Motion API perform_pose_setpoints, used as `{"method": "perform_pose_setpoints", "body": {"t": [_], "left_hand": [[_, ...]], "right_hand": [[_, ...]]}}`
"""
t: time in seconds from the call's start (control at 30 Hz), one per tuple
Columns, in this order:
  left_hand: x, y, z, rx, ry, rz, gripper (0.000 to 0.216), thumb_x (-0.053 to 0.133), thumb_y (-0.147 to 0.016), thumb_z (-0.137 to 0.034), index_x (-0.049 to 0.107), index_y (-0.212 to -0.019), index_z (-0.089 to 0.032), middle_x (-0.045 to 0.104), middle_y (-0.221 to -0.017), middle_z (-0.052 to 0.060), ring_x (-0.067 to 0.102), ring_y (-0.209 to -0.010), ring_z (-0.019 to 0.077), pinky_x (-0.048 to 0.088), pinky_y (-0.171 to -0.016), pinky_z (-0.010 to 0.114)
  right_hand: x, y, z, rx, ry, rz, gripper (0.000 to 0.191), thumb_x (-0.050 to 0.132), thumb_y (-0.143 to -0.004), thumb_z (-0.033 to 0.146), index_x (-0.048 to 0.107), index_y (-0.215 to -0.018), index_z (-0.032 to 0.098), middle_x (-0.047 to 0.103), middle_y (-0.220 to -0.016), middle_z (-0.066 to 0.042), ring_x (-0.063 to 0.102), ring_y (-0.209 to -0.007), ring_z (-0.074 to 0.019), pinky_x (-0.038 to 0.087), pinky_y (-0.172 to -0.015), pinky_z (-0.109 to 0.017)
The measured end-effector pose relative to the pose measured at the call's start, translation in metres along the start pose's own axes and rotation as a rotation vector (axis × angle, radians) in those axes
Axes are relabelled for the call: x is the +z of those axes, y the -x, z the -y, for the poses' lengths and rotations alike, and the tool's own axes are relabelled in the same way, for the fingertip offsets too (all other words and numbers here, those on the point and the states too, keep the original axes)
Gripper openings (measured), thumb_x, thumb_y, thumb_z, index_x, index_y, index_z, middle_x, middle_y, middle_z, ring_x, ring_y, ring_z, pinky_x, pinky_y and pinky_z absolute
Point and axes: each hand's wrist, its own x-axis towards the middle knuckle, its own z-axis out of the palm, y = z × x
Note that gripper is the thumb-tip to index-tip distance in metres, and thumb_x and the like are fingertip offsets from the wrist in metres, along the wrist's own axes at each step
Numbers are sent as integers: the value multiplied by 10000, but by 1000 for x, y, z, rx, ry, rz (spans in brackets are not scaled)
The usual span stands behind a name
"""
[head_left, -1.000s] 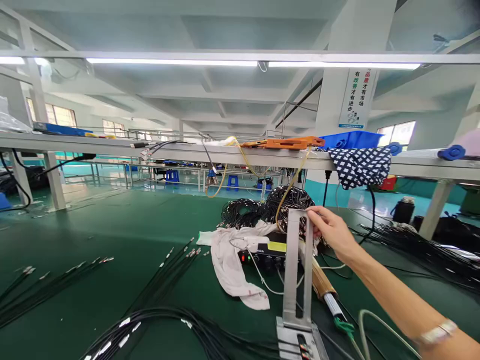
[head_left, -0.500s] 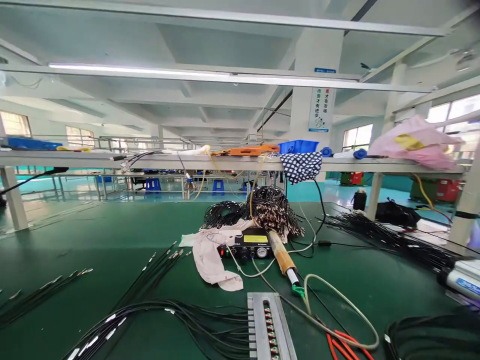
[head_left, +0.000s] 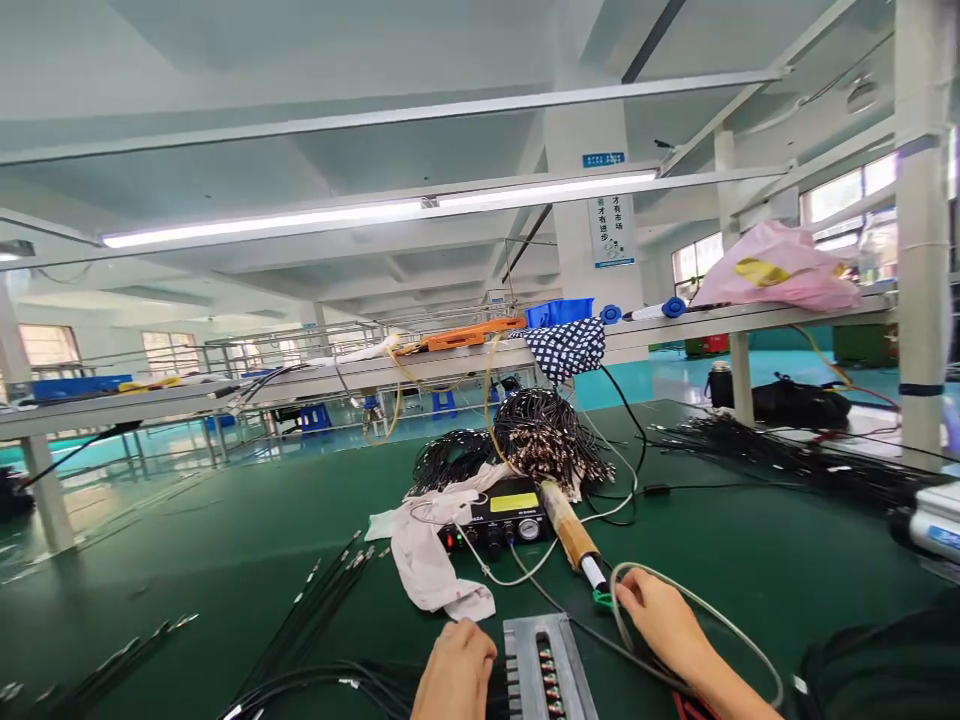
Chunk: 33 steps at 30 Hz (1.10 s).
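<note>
A grey metal fixture (head_left: 547,665) with a row of small connectors lies flat at the bottom edge of the green table. My left hand (head_left: 454,672) rests against its left side, over the black cables (head_left: 330,685) that run into it. My right hand (head_left: 660,625) sits just right of the fixture, fingers curled at a grey hose (head_left: 705,610) near the green end of a brown-handled tool (head_left: 570,535). Whether that hand grips the hose is not clear.
A black controller box (head_left: 499,515) and a pale cloth (head_left: 427,560) lie beyond the fixture. Coiled black cable bundles (head_left: 540,440) sit behind them, with more cables (head_left: 787,460) at the right. A shelf (head_left: 450,360) crosses overhead with a blue bin (head_left: 559,312) and pink bag (head_left: 772,265).
The fixture's lid, held upright by my right hand a second ago, now lies flat. Both hands have come down beside the fixture. The view has swung right and tilted.
</note>
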Motion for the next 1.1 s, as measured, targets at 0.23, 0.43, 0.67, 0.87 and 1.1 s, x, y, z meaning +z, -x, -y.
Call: {"method": "perform_pose_setpoints", "body": {"t": [0.23,0.43,0.67,0.87,1.1], "left_hand": [[54,13,32,210,-241,87,219,520,-920,-223,647,-1096,-195,663,-1015,64,601,-942,215,485,-857,315],[43,9,30,51,0,394,410,613,-817,-237,602,-1221,-174,636,-1081,107,603,-925,255,511,-798,363],[10,-48,-1,-91,234,336,486,349,-783,13,614,-1157,-149,606,-1176,108,549,-1094,232,442,-961,375],[39,-136,-43,28,219,424,706,472,-669,25,487,-1357,-132,455,-1444,94,438,-1290,263,336,-1117,366],[74,-178,-55,129,178,546,534,519,-741,6,547,-1273,-43,497,-1390,188,473,-1282,303,344,-1120,376]], "right_hand": [[14,-9,0,91,22,121,237,473,-949,335,614,-855,169,709,-901,-108,667,-818,-232,421,-657,-280],[19,-16,5,100,63,200,358,469,-932,437,670,-924,141,690,-1004,-161,662,-905,-296,428,-724,-344],[17,-19,22,177,47,219,357,445,-926,403,704,-945,157,717,-974,-166,678,-934,-343,452,-703,-384],[11,-17,34,176,53,193,280,487,-896,268,710,-981,123,716,-1031,-182,677,-975,-332,471,-749,-374],[1,-11,39,147,59,193,291,479,-864,219,714,-980,92,711,-1028,-212,674,-975,-352,482,-767,-400]]}}
